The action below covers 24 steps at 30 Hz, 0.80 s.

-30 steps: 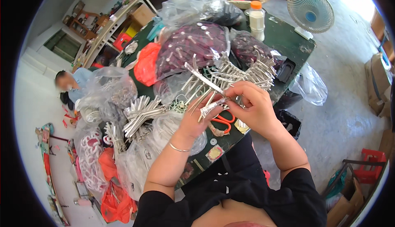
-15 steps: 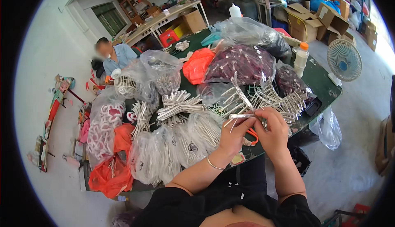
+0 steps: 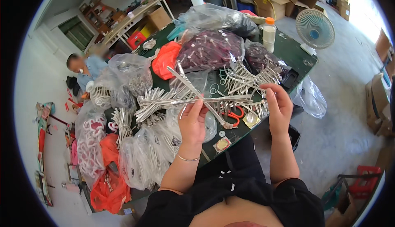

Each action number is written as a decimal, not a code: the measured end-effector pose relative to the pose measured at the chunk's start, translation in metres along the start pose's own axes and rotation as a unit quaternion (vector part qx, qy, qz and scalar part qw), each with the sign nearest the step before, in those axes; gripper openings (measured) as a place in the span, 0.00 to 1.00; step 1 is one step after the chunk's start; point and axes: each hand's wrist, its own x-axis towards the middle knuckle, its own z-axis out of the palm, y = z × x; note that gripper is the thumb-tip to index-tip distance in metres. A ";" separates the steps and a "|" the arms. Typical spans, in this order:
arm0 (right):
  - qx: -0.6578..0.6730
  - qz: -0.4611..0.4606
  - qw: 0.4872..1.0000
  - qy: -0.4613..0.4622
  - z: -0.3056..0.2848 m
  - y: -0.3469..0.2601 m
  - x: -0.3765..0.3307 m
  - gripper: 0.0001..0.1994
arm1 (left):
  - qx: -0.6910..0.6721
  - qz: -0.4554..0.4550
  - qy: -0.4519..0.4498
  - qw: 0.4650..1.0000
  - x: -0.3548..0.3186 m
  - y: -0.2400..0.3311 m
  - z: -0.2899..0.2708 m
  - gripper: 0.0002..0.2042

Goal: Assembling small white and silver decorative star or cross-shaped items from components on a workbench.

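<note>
Moved away from my left grip (image 3: 192,124), my right grip (image 3: 280,107) is empty, fingers parted; left pinches crossed silver strips (image 3: 183,80), best firmly at the crossing.

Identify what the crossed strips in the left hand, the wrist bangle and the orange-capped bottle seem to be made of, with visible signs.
Crossed strips: probably metal or metallic-coated material; silvery, with bright glints.
Bangle: likely polished metal; thin, shiny, rounded.
Orange-capped bottle: probably smooth plastic; its pale body looks slightly translucent, though glass cannot be ruled out.
</note>
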 end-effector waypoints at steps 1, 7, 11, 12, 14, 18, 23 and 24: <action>0.026 0.065 0.997 -0.038 -0.006 -0.001 -0.003 0.11 | -0.010 0.000 0.003 1.000 0.000 0.000 0.000 0.09; -0.116 0.140 0.964 -0.194 -0.006 0.039 -0.018 0.27 | -0.030 0.000 -0.014 0.999 -0.003 0.003 -0.004 0.09; -0.407 -0.081 0.910 0.002 -0.001 0.042 -0.016 0.31 | -0.035 0.030 0.006 0.999 -0.006 0.012 -0.004 0.09; -0.397 -0.088 0.913 0.007 -0.006 0.040 -0.015 0.33 | -0.030 0.033 0.007 0.999 -0.007 0.014 -0.006 0.10; -0.266 -0.005 0.960 -0.089 -0.007 0.042 -0.016 0.33 | -0.030 0.030 0.005 0.999 -0.007 0.013 -0.006 0.10; 0.127 0.143 0.961 -0.198 0.021 0.042 -0.029 0.26 | -0.031 0.004 -0.011 0.999 -0.012 0.009 0.000 0.10; 0.241 0.158 0.950 -0.120 0.034 0.045 -0.028 0.17 | -0.035 -0.002 -0.018 0.999 -0.015 0.004 -0.005 0.10; 0.240 0.154 0.953 -0.105 0.035 0.045 -0.028 0.16 | -0.044 -0.004 -0.029 0.999 -0.016 0.004 -0.004 0.10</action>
